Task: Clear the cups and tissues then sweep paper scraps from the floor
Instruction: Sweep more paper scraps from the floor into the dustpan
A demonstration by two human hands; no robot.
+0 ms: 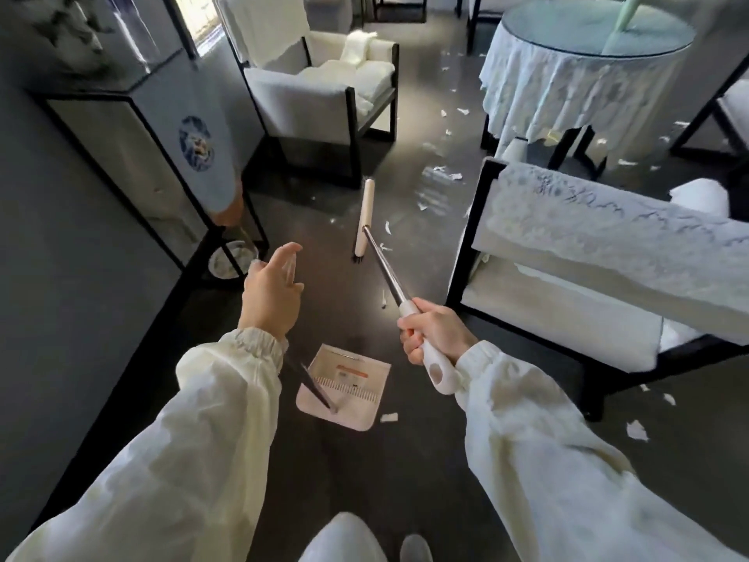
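Nearest, the dustpan (342, 387) sits on the dark floor (405, 480), its thin handle rising beneath the left hand (270, 294), fingers spread, gripping nothing. Beyond the dustpan, the right hand (435, 334) clenches the broom (389, 273); paper scraps (441, 172) lie farther off.

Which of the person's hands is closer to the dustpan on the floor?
Left. The left hand is open just above the dustpan, over its dark upright handle. The right hand sits off to the pan's right, fingers closed around the broom.
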